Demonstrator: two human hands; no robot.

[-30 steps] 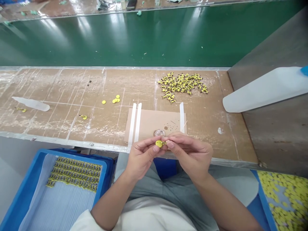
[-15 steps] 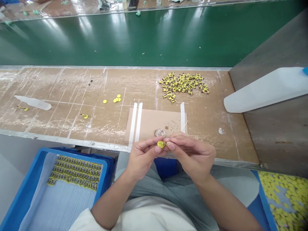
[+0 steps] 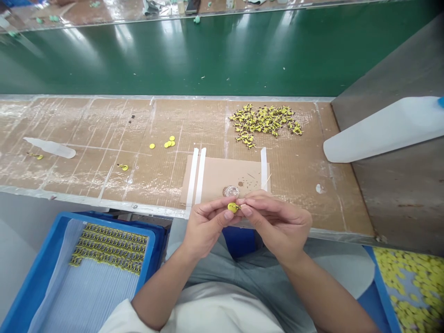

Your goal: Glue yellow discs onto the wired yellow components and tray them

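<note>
We've got L hand fingers pinching a yellow disc & R hand fingers gripping its sm. piece, btwn both hands nr tabletop edge, by clear round dish.

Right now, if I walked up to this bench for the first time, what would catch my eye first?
Likely the bright heap of small yellow-and-dark pieces toward the back of the bench, right of the middle. Next, near the front edge, the left hand and right hand together hold a small yellow disc piece. Low on the left, a blue crate holds tidy rows of yellow-and-dark parts.
</note>
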